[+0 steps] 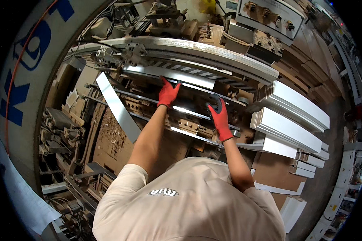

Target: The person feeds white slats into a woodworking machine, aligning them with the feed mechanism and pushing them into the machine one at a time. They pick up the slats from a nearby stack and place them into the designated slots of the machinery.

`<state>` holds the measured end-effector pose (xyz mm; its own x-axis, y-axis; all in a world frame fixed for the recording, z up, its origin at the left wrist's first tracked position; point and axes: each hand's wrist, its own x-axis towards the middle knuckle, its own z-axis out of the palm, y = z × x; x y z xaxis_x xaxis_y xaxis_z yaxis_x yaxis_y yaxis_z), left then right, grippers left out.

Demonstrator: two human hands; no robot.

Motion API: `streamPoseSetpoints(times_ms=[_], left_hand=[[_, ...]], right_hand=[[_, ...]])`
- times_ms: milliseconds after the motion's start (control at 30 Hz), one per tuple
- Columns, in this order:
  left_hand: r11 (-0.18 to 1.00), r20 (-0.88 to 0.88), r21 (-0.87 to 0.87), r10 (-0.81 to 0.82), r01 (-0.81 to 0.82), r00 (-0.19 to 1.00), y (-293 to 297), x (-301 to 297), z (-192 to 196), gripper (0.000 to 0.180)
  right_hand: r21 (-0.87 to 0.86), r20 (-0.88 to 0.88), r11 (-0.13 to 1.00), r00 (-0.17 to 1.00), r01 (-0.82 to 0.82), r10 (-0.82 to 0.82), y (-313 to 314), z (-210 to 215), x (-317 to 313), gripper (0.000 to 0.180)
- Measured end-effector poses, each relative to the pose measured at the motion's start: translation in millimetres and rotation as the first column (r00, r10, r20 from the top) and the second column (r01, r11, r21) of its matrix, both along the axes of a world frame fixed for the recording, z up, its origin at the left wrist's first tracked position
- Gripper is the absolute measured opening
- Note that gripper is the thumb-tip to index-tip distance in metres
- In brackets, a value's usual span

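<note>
Have left hand [169,93] spread at upper-centre strip [193,79], right hand [219,114] half-curled, empty. Looks mid-run; can't call right-side stacks [289,129] done.

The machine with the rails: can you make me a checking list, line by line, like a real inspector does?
Surface: shiny metal rails run across the machine.
Job's things: a long shiny strip lies just beyond the left hand.
Clutter: wood chips lie at the left; a pale board slants there too.
Hands: both wear red gloves with dark fingertips; the left is at the front edge by the strip, touch unclear; the right hand is open, holding nothing visible.
Cables: dark cables at the upper left.
Surroundings: stacked white boards on the right, a control box above.
</note>
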<state>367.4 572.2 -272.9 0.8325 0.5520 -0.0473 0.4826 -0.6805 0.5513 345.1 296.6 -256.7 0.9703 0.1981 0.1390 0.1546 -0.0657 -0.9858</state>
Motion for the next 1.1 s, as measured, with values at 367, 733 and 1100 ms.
streamPoseSetpoints(times_ms=[367, 733, 1100], left_hand=[[0.999, -0.052, 0.033, -0.004, 0.006, 0.999, -2.0, 2.4, 4.5, 0.116], [0.993, 0.021, -0.119, 0.006, -0.003, 1.0, 10.1, 1.0, -10.5, 0.118], [0.381, 0.215, -0.897, 0.82, -0.226, 0.53, -118.6, -50.2, 17.8, 0.076]], right_hand=[[-0.265, 0.001, 0.959, 0.994, 0.103, -0.107, 25.4, -0.4, 4.1, 0.07], [-0.194, 0.123, 0.98, 0.992, 0.032, -0.008, 30.5, -9.6, 16.8, 0.069], [-0.227, 0.154, 0.943, 0.947, -0.243, 0.281, -48.2, 20.1, -33.5, 0.041]])
